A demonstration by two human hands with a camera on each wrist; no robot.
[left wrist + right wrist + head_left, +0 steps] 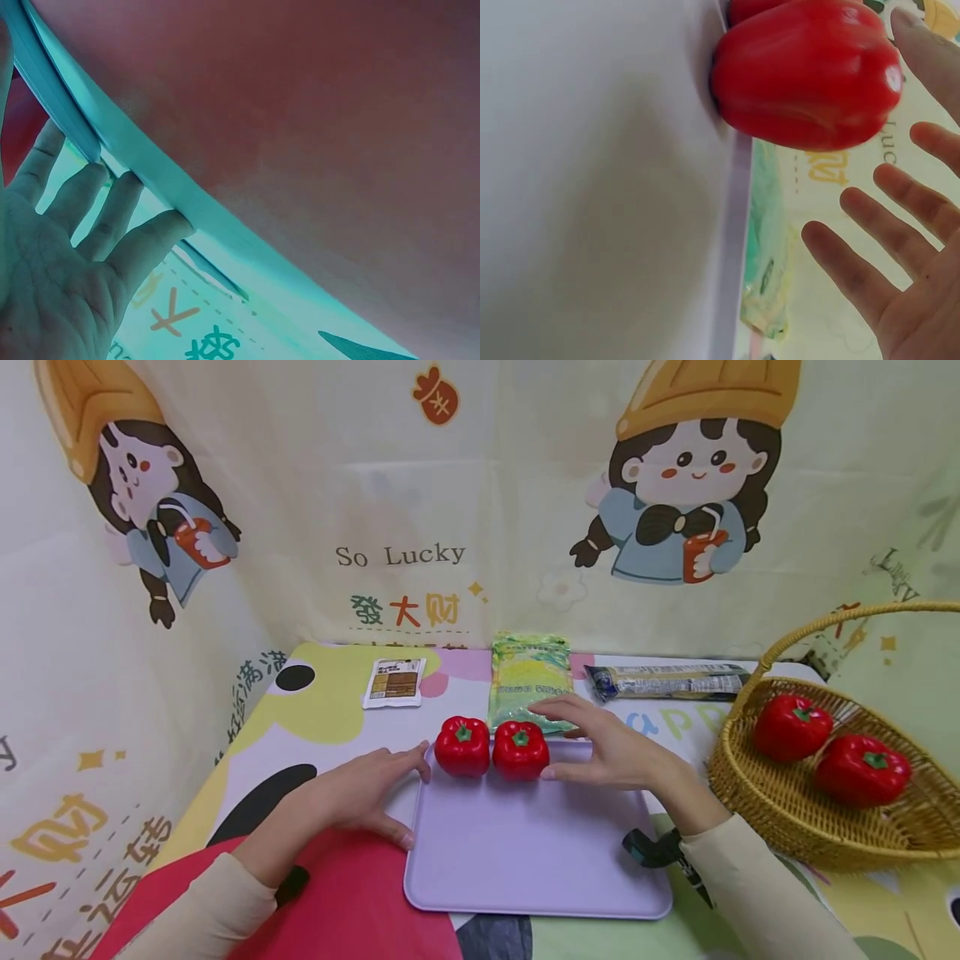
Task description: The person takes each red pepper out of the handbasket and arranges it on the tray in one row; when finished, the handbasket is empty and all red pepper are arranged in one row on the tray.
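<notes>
Two red bell peppers stand side by side at the far left of a lilac tray: a left pepper (462, 747) and a right pepper (521, 752). My right hand (611, 745) hovers just right of the right pepper, fingers spread, holding nothing. In the right wrist view that pepper (806, 75) lies in front of the thumb and the spread fingers. My left hand (367, 797) is at the left rim of the tray (525, 860), thumb and fingers spread along it. The left wrist view shows its fingers (154, 244) loosely extended beside the rim.
A wicker basket (731, 777) with two more red peppers (862, 768) stands at the right. Behind the tray lie a green-yellow packet (531, 672), a small white-brown sachet (395, 683) and a long dark package (667, 682). A printed cloth backdrop (480, 485) hangs behind.
</notes>
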